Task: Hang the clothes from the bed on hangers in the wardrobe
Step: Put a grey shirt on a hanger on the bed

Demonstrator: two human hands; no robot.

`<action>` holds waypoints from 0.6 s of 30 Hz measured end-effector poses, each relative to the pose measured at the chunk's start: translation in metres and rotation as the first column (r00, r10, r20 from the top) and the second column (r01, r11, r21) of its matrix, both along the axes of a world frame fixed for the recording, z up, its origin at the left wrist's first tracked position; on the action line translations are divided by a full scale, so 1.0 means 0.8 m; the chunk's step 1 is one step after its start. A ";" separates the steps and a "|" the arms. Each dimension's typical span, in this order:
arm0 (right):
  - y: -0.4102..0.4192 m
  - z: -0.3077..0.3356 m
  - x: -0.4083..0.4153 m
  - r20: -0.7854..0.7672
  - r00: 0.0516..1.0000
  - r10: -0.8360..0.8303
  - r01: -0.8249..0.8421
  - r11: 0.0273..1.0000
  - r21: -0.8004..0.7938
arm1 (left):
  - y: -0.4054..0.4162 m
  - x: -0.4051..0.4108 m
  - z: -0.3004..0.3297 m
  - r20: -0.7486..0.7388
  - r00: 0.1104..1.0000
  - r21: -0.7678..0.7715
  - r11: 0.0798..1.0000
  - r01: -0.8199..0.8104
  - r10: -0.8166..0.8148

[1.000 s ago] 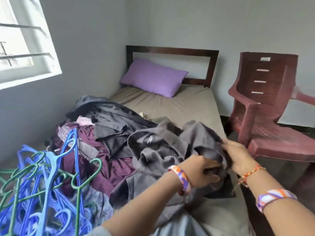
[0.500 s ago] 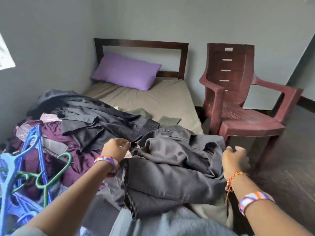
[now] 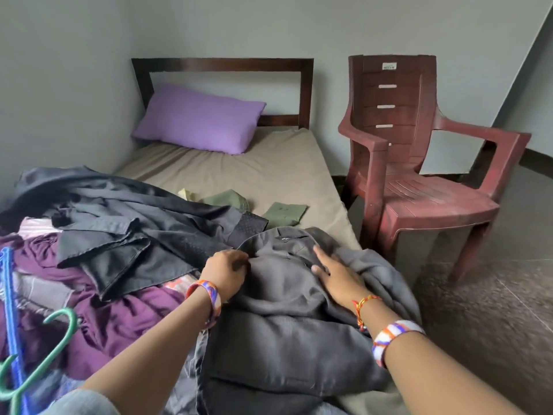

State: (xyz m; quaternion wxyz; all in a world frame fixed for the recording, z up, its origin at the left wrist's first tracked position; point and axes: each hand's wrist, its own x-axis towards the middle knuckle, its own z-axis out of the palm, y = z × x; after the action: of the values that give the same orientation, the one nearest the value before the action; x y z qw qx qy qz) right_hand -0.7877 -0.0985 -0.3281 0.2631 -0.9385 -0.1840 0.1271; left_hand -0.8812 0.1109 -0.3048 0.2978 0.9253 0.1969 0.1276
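1. A person's left hand (image 3: 229, 269) pinched the collar edge of a grey shirt (image 3: 287, 295) with curled fingers; the right hand (image 3: 336, 277) lay flat on it, fingers straight.
2. The shirt lay on the bed (image 3: 239, 172), beside the clothes pile (image 3: 98, 235), well short of the pillow (image 3: 200, 119).
3. The step looked like spreading the shirt; next, a hanger (image 3: 51, 339) beside the pile seemed needed.

grey garment (image 3: 287, 333): showing as matt woven cloth
dark-brown bed headboard (image 3: 221, 64): looking like smooth wood
maroon armchair (image 3: 419, 187): appearing as scuffed moulded plastic
green hanger (image 3: 57, 339): looking like glossy plastic
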 end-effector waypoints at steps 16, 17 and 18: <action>-0.033 -0.010 0.043 -0.503 0.825 -0.257 0.553 0.551 0.625 | 0.030 0.058 0.048 -0.651 0.748 0.039 0.978 0.204 -0.129; -0.039 0.007 0.050 -0.355 0.870 -0.341 0.490 0.663 0.565 | 0.028 0.055 0.076 -0.677 0.720 0.099 0.951 0.292 -0.150; -0.043 0.028 0.058 -0.193 0.896 -0.400 0.441 0.750 0.492 | 0.028 0.050 0.103 -0.679 0.720 0.160 0.929 0.334 -0.142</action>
State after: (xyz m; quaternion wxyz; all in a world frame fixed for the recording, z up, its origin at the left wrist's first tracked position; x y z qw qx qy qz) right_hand -0.7411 -0.1330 -0.3057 0.5371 -0.8422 0.0143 0.0448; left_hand -0.8412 0.1335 -0.2221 0.0941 0.9598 0.1478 -0.2193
